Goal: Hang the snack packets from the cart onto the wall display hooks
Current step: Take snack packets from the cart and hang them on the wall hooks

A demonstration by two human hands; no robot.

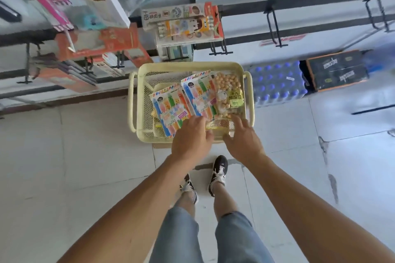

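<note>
A pale yellow mesh cart (226, 66) stands against the wall display and holds snack packets. Two colourful striped packets lie side by side: one at the left (165, 107), one in the middle (197, 94). A clear packet of round beige snacks (229, 92) lies at the right. My left hand (191, 136) reaches over the cart's near rim, its fingers on the lower edge of the striped packets. My right hand (242, 136) reaches in beside it, fingers spread at the lower edge of the clear packet. Neither hand plainly grips anything.
Black wall hooks (275, 28) stick out from rails above the cart, some bare, some carrying boxed goods (181, 23). Packs of blue-capped bottles (277, 85) and a dark carton (337, 70) sit on the floor to the right. My feet stand on white tiles behind the cart.
</note>
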